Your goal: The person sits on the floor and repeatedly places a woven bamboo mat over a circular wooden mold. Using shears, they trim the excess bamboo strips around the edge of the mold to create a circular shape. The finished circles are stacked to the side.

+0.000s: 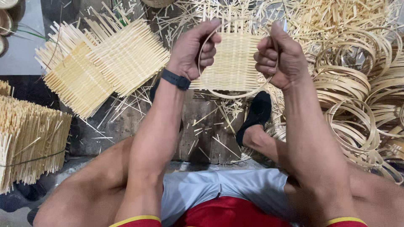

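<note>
A thin pale bamboo hoop (235, 96) is held up in front of me, gripped on either side. My left hand (195, 50), with a dark band at the wrist, closes on the hoop's left arc. My right hand (277, 56) is fisted around its right arc, thumb up. Behind the hoop, on the floor, lies a square woven bamboo mat (233, 63) with loose strip ends sticking out.
Stacked woven mats (101, 63) lie at the left, and a tied bundle of strips (29, 138) at the far left. A pile of bamboo rings (357, 96) fills the right. Loose strips litter the far floor (328, 17). My black-shoed foot (254, 115) rests below the hoop.
</note>
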